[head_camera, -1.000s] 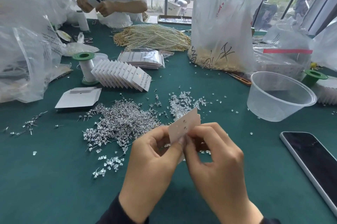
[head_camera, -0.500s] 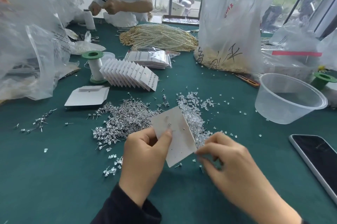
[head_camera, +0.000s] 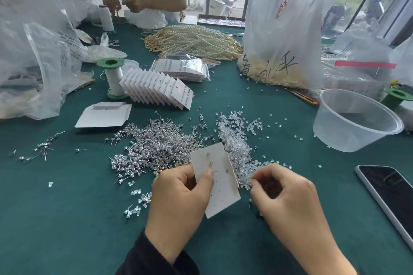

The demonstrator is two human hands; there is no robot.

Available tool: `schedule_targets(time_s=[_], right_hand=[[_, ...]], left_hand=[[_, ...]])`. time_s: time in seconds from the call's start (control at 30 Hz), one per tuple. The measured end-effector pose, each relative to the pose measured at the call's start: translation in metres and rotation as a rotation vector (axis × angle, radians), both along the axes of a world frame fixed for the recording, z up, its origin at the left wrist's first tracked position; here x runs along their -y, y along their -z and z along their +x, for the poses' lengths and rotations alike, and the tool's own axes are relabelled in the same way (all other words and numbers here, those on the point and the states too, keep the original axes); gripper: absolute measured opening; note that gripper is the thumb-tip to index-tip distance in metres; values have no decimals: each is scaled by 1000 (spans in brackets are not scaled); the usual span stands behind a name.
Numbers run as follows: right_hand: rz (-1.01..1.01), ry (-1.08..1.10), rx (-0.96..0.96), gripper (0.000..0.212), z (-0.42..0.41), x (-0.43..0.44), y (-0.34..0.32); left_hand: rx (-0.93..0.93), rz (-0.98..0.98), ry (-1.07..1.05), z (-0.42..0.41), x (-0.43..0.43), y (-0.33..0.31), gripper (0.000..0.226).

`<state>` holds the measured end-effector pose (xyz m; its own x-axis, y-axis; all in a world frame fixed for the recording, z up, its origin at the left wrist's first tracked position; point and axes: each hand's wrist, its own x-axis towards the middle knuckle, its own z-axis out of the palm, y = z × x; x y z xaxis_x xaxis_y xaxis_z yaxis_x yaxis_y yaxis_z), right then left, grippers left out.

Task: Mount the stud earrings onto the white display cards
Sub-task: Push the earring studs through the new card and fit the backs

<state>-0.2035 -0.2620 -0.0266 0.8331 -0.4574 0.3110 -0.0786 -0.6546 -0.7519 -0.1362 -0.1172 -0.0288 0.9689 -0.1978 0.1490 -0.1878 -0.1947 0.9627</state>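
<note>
Green felt table [head_camera: 67,230] ran under everything. Your left hand [head_camera: 178,194], back up, pinched the white display card [head_camera: 220,185] at its left edge, thumb on its face. The card was tilted, with a few studs through it. Your right hand [head_camera: 283,194] sat just beside the card, fingers curled, tips in the clear backs [head_camera: 234,138]; couldn't tell if it held one. Loose stud earrings [head_camera: 156,147] lay heaped behind, filled cards [head_camera: 161,93] farther back.

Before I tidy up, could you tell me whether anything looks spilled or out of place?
Stray stud earrings lie at the table's left, apart from the main heap; clear backs scatter toward the bowl.
</note>
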Motion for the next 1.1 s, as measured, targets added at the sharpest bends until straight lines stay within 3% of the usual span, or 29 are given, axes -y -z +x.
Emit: schedule_targets(time_s=[0.1, 0.2, 0.33, 0.47, 1.1], right_hand=[[201, -18, 200, 12, 0, -14, -7], [68, -80, 343, 13, 5, -33, -8], [-12, -112, 326, 10, 13, -41, 0], [24, -120, 334, 10, 12, -39, 5], [11, -90, 385, 7, 12, -42, 11]], left_hand=[[48, 44, 28, -1, 1, 1, 42], [51, 22, 57, -3, 2, 1, 35], [99, 33, 49, -5, 1, 1, 33], [104, 47, 58, -5, 1, 1, 43], [177, 103, -11, -8, 3, -1, 39]])
